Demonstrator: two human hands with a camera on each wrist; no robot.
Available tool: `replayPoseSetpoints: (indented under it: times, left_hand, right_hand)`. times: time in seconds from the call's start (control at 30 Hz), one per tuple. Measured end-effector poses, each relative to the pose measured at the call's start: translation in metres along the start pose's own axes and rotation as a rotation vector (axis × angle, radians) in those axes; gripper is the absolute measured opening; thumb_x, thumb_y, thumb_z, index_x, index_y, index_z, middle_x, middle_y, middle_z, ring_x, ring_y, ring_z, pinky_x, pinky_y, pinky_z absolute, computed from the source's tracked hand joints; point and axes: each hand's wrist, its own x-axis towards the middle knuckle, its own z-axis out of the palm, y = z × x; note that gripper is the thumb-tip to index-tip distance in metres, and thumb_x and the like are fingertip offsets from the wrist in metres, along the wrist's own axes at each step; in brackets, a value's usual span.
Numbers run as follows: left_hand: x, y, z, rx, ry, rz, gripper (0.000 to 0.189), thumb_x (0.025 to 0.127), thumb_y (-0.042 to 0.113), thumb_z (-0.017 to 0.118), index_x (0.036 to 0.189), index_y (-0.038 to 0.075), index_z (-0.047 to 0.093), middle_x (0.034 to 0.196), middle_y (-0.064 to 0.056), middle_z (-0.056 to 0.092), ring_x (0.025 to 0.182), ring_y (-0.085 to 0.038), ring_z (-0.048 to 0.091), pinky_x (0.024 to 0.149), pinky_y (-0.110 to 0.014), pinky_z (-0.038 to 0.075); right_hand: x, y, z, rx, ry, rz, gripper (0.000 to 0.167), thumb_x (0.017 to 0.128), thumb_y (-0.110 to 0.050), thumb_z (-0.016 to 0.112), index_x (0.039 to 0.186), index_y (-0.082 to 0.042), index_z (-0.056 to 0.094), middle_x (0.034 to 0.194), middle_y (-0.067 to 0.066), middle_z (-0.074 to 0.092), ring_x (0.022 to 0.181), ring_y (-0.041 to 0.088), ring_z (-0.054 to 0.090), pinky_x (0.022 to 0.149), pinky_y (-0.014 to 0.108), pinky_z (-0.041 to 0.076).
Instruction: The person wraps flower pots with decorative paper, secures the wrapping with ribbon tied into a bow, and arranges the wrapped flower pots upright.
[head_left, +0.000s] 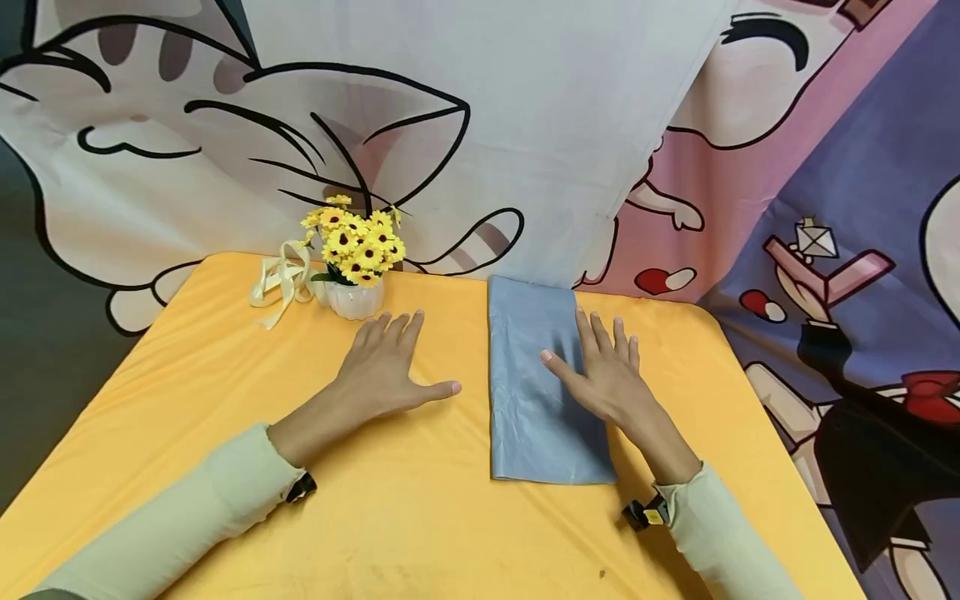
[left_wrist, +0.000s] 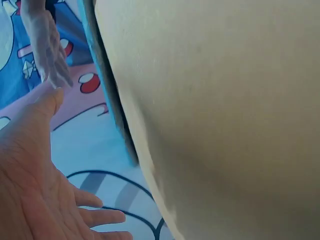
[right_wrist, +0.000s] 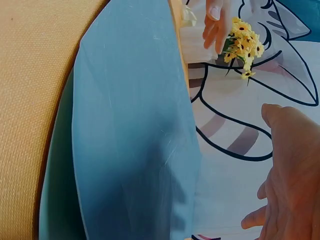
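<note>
Both hands are held out over a yellow-covered table with fingers spread, holding nothing. My left hand [head_left: 381, 367] is over the cloth, just in front of a white pot [head_left: 354, 301] of yellow flowers [head_left: 356, 242]. My right hand [head_left: 607, 371] hovers over a folded blue-grey sheet [head_left: 536, 433] with a smooth, slightly shiny surface, and casts a shadow on it. In the right wrist view the sheet [right_wrist: 125, 100] shows loose, layered edges, with the right hand [right_wrist: 295, 170] beside it. The left wrist view shows the left palm [left_wrist: 30, 195] turned toward the camera.
A cream ribbon [head_left: 285, 279] lies in loops left of the pot at the table's back edge. Yellow cloth [head_left: 420, 517] covers the table. Behind it hangs a white curtain [head_left: 585, 100] printed with a cartoon cat, with pink and purple printed cloth on the right.
</note>
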Motion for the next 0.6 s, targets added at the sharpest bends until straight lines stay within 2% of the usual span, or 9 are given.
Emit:
replayPoseSetpoints:
  times: [0.2,0.37,0.47,0.6]
  left_hand:
    - [0.0,0.013,0.008,0.02,-0.011,0.033,0.132,0.088,0.09,0.069,0.179,0.006,0.025,0.183,-0.022,0.036,0.171,-0.051,0.028,0.141,-0.068,0.018]
    - [0.001,0.029,0.015,0.032,-0.045,0.075,0.132,0.089,0.091,0.067,0.18,0.007,0.023,0.182,-0.023,0.036,0.171,-0.05,0.03,0.142,-0.065,0.018]
    - [0.002,0.041,0.018,0.027,-0.072,0.133,0.13,0.09,0.09,0.068,0.18,0.008,0.023,0.182,-0.024,0.035,0.17,-0.049,0.032,0.143,-0.063,0.019]
    - [0.003,0.058,0.023,0.019,-0.095,0.258,0.125,0.092,0.085,0.072,0.18,0.008,0.026,0.18,-0.022,0.039,0.168,-0.046,0.037,0.141,-0.063,0.025]
  right_hand:
    - [0.0,0.0,0.0,0.008,-0.007,-0.001,0.107,0.108,-0.084,0.043,0.183,-0.022,0.0,0.189,0.026,0.009,0.174,0.055,-0.012,0.137,0.077,-0.009]
    - [0.0,0.001,-0.001,0.007,-0.011,0.004,0.107,0.108,-0.083,0.043,0.183,-0.021,0.001,0.189,0.027,0.01,0.174,0.056,-0.012,0.137,0.078,-0.008]
    - [0.0,0.002,-0.002,0.008,-0.012,0.007,0.107,0.108,-0.083,0.044,0.183,-0.02,0.002,0.188,0.028,0.01,0.174,0.057,-0.011,0.137,0.078,-0.008]
    - [0.001,0.004,-0.002,0.011,-0.015,0.015,0.108,0.107,-0.084,0.045,0.183,-0.019,0.002,0.188,0.028,0.012,0.174,0.057,-0.01,0.138,0.078,-0.007]
